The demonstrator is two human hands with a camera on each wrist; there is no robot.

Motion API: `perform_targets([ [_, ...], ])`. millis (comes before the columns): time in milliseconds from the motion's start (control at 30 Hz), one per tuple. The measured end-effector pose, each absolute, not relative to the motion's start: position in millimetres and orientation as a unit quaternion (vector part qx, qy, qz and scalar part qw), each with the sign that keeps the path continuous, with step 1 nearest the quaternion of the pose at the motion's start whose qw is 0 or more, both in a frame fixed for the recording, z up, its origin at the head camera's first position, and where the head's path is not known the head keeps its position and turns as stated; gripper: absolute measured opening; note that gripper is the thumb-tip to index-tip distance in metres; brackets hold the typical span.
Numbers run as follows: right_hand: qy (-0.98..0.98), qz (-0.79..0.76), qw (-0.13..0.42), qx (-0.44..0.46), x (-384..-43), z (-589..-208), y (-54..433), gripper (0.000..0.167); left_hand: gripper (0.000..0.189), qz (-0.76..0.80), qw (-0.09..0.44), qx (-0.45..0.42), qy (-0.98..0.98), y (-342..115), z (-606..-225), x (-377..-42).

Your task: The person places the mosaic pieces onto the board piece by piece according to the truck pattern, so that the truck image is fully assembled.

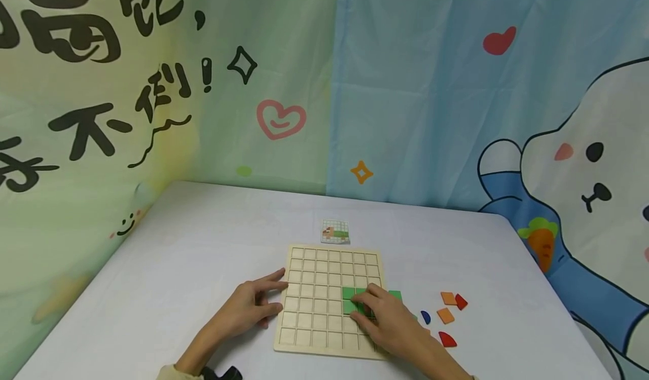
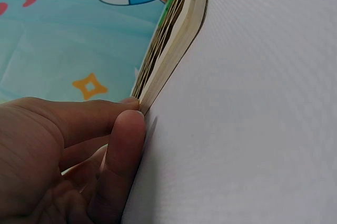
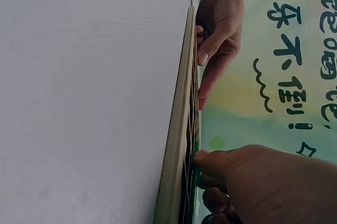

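A pale wooden grid board (image 1: 311,298) lies on the table, with green square tiles (image 1: 348,294) set together in its right-hand cells. My right hand (image 1: 390,321) is over these tiles, thumb and fingers bent round a green tile at the board; the fingers partly cover it. In the right wrist view the thumb is right at the green tile (image 3: 197,175) on the board's surface. At the left edge of the board, my left hand (image 1: 245,309) rests with loosely bent fingers. The left wrist view shows its fingertips (image 2: 131,124) against the wooden edge.
A small picture card (image 1: 335,232) with a coloured grid pattern lies behind the board. To the right are orange squares (image 1: 445,316), red quarter-round pieces (image 1: 448,340), a dark blue half-round piece (image 1: 426,317) and another green tile (image 1: 395,295). Printed curtains (image 1: 405,87) hang behind the table.
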State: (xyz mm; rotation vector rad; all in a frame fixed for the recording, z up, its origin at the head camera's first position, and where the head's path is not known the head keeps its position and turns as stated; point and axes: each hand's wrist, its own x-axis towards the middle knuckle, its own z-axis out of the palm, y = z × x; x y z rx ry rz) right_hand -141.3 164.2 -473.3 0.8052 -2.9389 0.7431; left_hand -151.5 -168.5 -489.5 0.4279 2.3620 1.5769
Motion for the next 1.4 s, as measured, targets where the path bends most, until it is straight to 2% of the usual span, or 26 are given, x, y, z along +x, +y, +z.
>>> perform_targets([
  [500, -0.938, 0.245, 0.002, 0.245, -141.6, -475.9, 164.9, 0.022, 0.052, 0.548, 0.137, 0.148, 0.812, -168.9, -491.9, -152.0],
  [900, -0.938, 0.274, 0.053, 0.208, -154.9, -468.1, 210.4, 0.021, 0.052, 0.549, 0.136, 0.150, 0.811, -168.9, -491.7, -151.9],
  [1400, -0.969, 0.217, -0.037, 0.111, -160.0, -467.4, 240.4, 0.020, 0.052, 0.550, 0.137, 0.145, 0.811, -169.2, -490.2, -151.8],
])
